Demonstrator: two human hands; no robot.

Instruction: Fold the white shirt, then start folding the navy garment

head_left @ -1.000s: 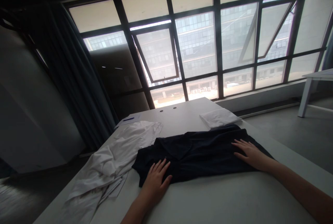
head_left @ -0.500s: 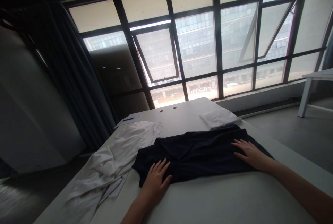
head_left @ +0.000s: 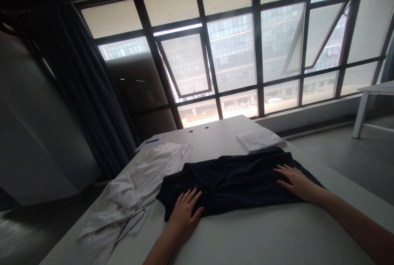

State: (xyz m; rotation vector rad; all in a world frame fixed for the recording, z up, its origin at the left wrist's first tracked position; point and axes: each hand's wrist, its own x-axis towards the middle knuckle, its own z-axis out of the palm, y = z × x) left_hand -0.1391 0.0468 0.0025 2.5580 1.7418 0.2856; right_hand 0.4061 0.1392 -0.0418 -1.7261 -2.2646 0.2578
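Note:
A dark navy shirt (head_left: 240, 179) lies across the white table in front of me, laid out sideways with its sides folded in. My left hand (head_left: 185, 211) rests flat on the shirt's left end, fingers apart. On the right end, my right hand (head_left: 295, 181) lies palm down with its fingers spread. Neither hand grips the cloth. Left of the shirt, a crumpled white garment (head_left: 135, 183) touches its edge. Behind the shirt's right part sits a folded white garment (head_left: 260, 139).
The white table (head_left: 246, 236) reaches toward large windows. Paper with a dark pen (head_left: 152, 140) lies at its far left edge. Two round cable holes show near the far end. A blue curtain (head_left: 89, 88) hangs left; another white table (head_left: 363, 109) stands right.

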